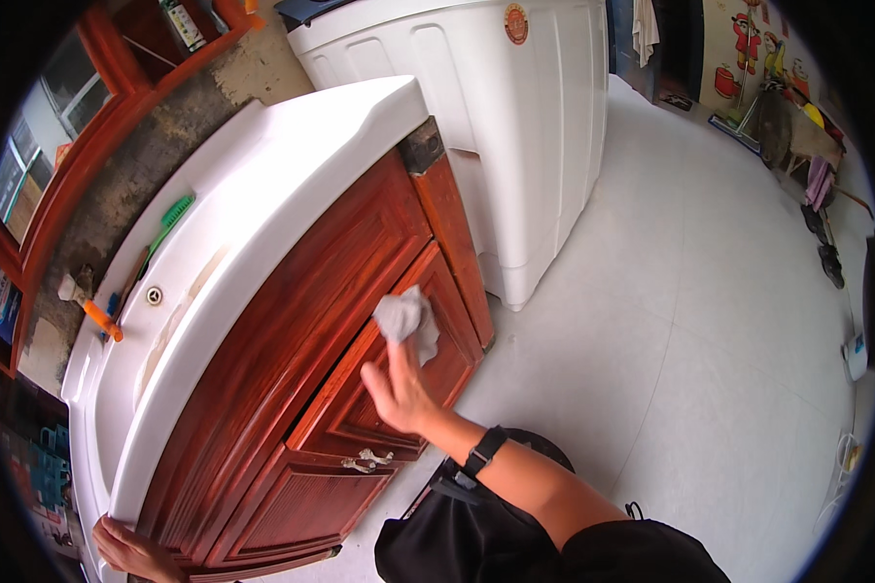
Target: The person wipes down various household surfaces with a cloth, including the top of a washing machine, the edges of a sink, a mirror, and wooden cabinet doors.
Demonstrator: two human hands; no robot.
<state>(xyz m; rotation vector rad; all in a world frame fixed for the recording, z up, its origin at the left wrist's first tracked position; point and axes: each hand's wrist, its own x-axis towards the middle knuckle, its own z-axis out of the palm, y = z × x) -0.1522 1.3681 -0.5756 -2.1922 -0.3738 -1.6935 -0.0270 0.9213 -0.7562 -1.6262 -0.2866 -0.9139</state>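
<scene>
My right hand (402, 393) holds a crumpled light grey cloth (406, 315) against the upper part of a red-brown wooden cabinet door (448, 310). Its thumb stands apart from the fingers, and the cloth hides the fingertips. On that wrist is a black band. At the lower left, my left hand (133, 548) grips the front rim of a white ceramic washbasin (277, 240), close to the basin's near corner. Two ornate metal handles (367, 460) sit where the two cabinet doors meet. The door under the cloth stands slightly ajar along its top edge.
A green brush (169, 222) lies along the basin's back ledge, near an orange-handled tap (102, 319). A white washing machine (539, 146) stands beyond the cabinet. Pale floor tiles (663, 306) stretch right, towards a wheelbarrow (809, 135) and a mop (735, 135) by the wall.
</scene>
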